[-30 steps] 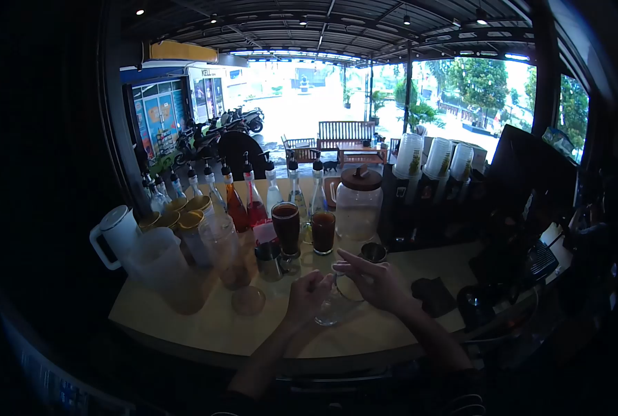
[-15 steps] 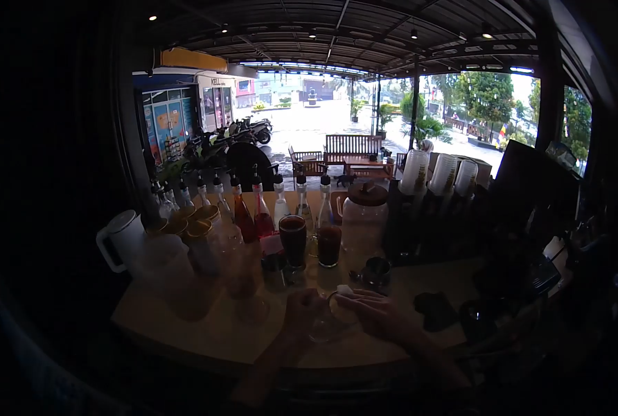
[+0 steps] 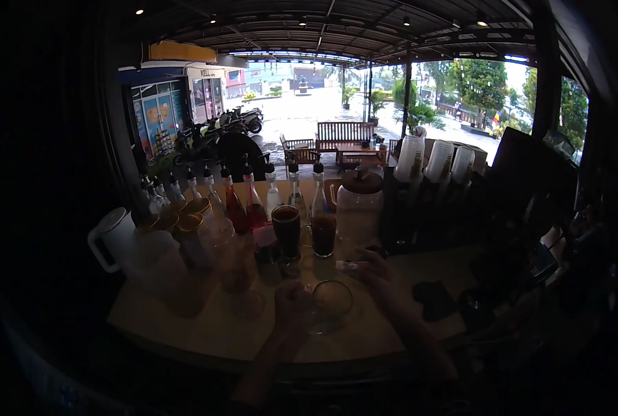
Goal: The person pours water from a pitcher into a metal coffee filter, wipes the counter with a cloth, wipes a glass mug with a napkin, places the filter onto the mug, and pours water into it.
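My left hand (image 3: 294,302) is closed at the left side of a clear glass jug (image 3: 332,324), which has a round open rim and stands low over the wooden counter. The grip point itself is hidden by the fingers. To the right, my right hand (image 3: 376,275) pinches a small white crumpled piece (image 3: 346,265), perhaps tissue or cloth; the dark picture does not settle which. It is apart from the jug, up and right of the rim. Just beyond the hands stand two glasses of dark drink, a taller one (image 3: 286,232) and a shorter one (image 3: 323,236).
Syrup bottles (image 3: 255,204) with pourers line the counter's far edge. At left are a white pitcher (image 3: 111,236) and several gold-rimmed containers (image 3: 190,232). A lidded glass jar (image 3: 359,208) and stacked plastic cups (image 3: 411,158) stand at right, near a dark cloth (image 3: 434,299).
My right hand has drawn the white piece up and away from the jug's rim. The jug now shows its opening more fully. My left hand stays on it. The view has shifted slightly.
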### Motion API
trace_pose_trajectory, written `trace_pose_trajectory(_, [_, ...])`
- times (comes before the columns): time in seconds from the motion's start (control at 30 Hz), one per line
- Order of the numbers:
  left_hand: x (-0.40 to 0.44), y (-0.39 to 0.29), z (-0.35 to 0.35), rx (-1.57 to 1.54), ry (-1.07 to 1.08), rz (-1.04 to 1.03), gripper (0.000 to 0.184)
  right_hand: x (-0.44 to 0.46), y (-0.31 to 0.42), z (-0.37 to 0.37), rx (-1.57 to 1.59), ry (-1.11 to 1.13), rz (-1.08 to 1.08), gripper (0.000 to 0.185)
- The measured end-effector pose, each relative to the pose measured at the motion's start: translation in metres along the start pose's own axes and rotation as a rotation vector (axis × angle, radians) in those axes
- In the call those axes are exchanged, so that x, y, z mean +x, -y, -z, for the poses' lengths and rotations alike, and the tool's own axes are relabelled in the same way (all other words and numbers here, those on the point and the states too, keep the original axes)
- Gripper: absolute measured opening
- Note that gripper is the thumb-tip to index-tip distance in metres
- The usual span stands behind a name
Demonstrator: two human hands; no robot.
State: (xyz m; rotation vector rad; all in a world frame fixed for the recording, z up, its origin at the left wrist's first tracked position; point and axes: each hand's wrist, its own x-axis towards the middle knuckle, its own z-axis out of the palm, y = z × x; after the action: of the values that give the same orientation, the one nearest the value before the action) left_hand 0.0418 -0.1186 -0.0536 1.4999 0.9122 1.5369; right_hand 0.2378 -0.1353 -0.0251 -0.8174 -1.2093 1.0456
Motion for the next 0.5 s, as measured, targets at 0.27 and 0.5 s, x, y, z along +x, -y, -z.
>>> trace_pose_trajectory(0.27, [0.012,0.031,-0.002,-0.272,-0.279,0.05,0.027,-0.011,-0.053,-0.035,0.304,-0.042,-0.191,0.035])
trace_pose_trajectory(0.5, [0.007,0.037,-0.01,-0.166,-0.262,0.051,0.027,-0.018,-0.06,-0.06,-0.387,-0.36,0.273,0.028])
